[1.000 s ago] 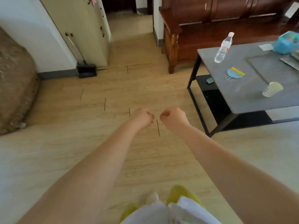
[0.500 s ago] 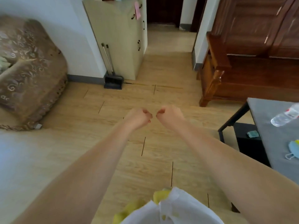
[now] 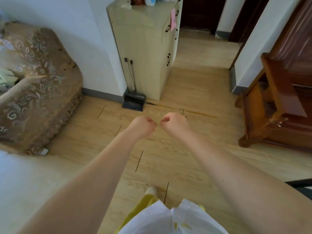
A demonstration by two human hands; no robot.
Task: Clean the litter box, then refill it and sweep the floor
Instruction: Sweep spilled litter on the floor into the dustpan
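Hands, left (image 3: 143, 126) and right (image 3: 174, 122), fisted over open floor (image 3: 194, 154) before dustpan (image 3: 133, 101).

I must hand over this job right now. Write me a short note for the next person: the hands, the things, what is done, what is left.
Hands: left hand and right hand are closed fists held out over the floor, holding nothing.
Things: broom and dustpan stand against the cabinet, straight ahead. No litter box is in view.
Done: cannot be judged from this view.
Left: at least the sweeping; the broom is not yet picked up.
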